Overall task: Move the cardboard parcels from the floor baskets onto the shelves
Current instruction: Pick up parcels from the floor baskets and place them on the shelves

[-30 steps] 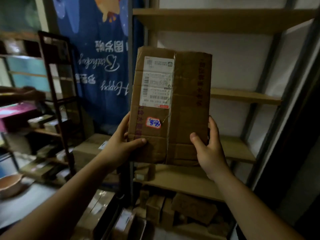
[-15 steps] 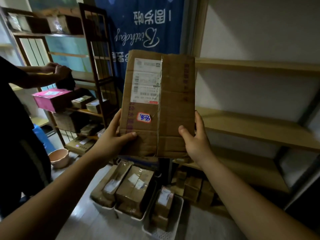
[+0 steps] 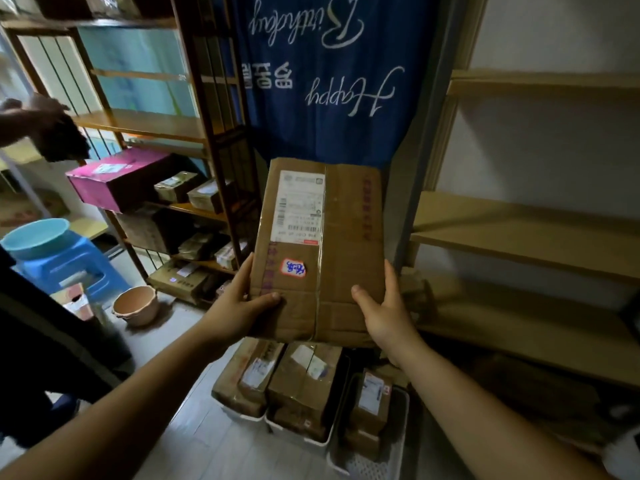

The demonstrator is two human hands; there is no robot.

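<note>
Flat cardboard parcel held upright in the air, gripped at its lower end by both hands.

Left hand: thumb laid across the front face near the bottom left corner, fingers wrapped round behind the left edge.

Right hand: thumb on the front near the bottom right, fingers running up the right edge and behind.

Front face faces the camera. White shipping label sits above the left thumb, and a small red-rimmed sticker is just above that thumb.

Directly below the hands are white floor baskets, packed with taped boxes.

To the right of the right hand are pale wooden shelves; the parcel is not on them.

Beyond the parcel hangs a blue banner.

Left of the left hand stands a dark rack with a pink box on it.

Far left, another person's hand holds something dark; what it is cannot be told.
</note>
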